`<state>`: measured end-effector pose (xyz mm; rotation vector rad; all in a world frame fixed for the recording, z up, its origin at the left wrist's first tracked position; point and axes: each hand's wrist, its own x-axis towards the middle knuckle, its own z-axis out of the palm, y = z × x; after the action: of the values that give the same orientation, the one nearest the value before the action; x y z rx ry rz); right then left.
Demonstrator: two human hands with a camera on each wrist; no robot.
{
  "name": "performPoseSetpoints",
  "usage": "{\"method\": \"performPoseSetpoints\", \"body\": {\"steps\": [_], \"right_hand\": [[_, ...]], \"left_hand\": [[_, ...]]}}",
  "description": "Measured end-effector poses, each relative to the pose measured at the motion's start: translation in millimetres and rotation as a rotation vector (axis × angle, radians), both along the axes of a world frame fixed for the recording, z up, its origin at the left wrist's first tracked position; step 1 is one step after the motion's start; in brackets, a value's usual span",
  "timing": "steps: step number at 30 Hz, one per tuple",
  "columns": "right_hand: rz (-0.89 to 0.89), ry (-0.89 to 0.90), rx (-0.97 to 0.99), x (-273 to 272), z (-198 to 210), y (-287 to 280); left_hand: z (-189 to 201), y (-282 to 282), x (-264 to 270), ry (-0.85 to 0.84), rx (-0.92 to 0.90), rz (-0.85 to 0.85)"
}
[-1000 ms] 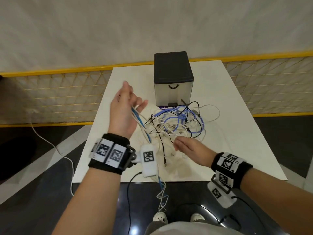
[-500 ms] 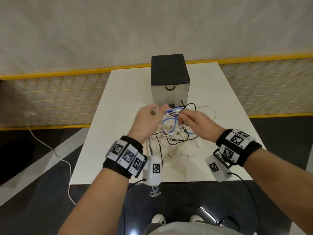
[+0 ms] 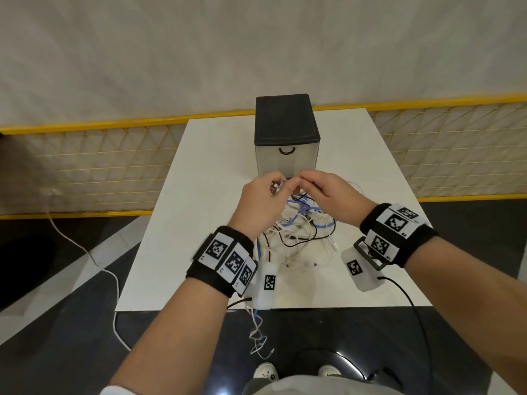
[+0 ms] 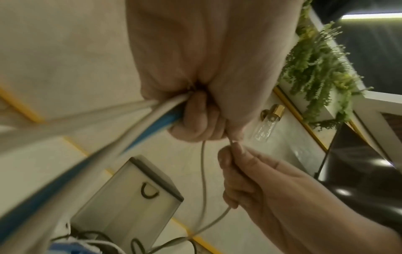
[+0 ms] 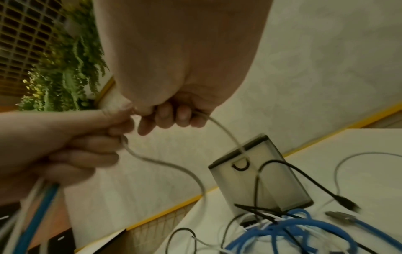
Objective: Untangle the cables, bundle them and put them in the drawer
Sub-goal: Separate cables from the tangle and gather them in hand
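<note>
A tangle of white, blue and black cables (image 3: 299, 232) lies on the white table (image 3: 199, 195), in front of a small shut drawer unit (image 3: 286, 138) with a black top. Both hands are raised above the tangle and meet just in front of the unit. My left hand (image 3: 263, 201) grips a bundle of white and blue cables (image 4: 152, 116) in its fist. Its fingers also hold a thin grey-white cable (image 4: 203, 171). My right hand (image 3: 322, 192) pinches the same thin cable (image 5: 172, 165) right next to the left hand's fingers. This cable hangs in a loop down to the tangle.
Cable ends (image 3: 258, 337) hang off the table's near edge, below my left wrist. A white cord (image 3: 85, 252) runs over the dark floor at the left. A yellow mesh fence (image 3: 94, 166) stands behind the table. My shoes (image 3: 265, 372) show below the edge.
My left hand came down and right from its raised spot at the left. The right hand lifted off the table and moved forward. Both now hold the thin cable above the tangle.
</note>
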<state>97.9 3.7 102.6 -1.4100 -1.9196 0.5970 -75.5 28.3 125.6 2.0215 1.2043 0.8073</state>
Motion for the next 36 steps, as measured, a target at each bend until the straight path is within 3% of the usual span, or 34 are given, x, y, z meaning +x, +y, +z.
{"method": "performPoseSetpoints", "body": {"steps": [4, 8, 10, 14, 18, 24, 29, 31, 36], "right_hand": [[-0.025, -0.001, -0.083, 17, -18, 1], [-0.062, -0.048, -0.087, 25, -30, 7], [-0.069, -0.060, -0.064, 21, -24, 12], [0.011, -0.118, 0.022, 8, -8, 26], [0.077, -0.217, 0.115, 4, -3, 37], [-0.140, -0.433, -0.113, 33, -36, 46], [-0.348, -0.619, 0.020, 38, -29, 59], [-0.405, -0.539, 0.095, 37, -14, 66], [-0.570, 0.006, 0.180, 36, 33, 88]], "left_hand": [[12, 14, -15, -0.212, 0.146, 0.220], [10, 22, -31, -0.127, 0.172, 0.332], [8, 17, -30, -0.062, 0.158, 0.302], [2, 5, -11, 0.111, 0.103, 0.075], [3, 15, -1, 0.049, 0.058, 0.087], [28, 30, -25, -0.197, 0.213, 0.279], [23, 40, -40, -0.233, 0.184, 0.398], [17, 42, -42, -0.202, 0.162, 0.417], [5, 45, -43, -0.148, 0.095, 0.445]]}}
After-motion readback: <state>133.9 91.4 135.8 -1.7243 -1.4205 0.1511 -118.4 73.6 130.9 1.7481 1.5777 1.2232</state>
